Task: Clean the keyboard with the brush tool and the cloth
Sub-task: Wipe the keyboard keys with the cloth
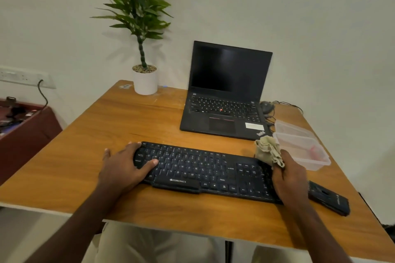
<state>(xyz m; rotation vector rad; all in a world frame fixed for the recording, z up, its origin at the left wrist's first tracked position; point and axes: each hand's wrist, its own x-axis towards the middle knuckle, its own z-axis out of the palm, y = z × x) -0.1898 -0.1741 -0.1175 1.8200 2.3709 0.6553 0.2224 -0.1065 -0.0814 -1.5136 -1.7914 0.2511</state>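
Note:
A black keyboard (205, 168) lies across the near middle of the wooden table (96, 126). My left hand (124, 166) rests on its left end, fingers spread over the corner and thumb on the keys. My right hand (288, 175) sits over the keyboard's right end and grips a crumpled beige cloth (269, 150) that sticks up above the keys. A flat black object (329, 198), possibly the brush tool, lies on the table just right of the keyboard.
An open black laptop (224, 100) stands behind the keyboard. A clear plastic container (303, 145) sits at the right, near the cloth. A potted plant (145, 79) stands at the table's back. A mouse with cable (267, 107) lies right of the laptop.

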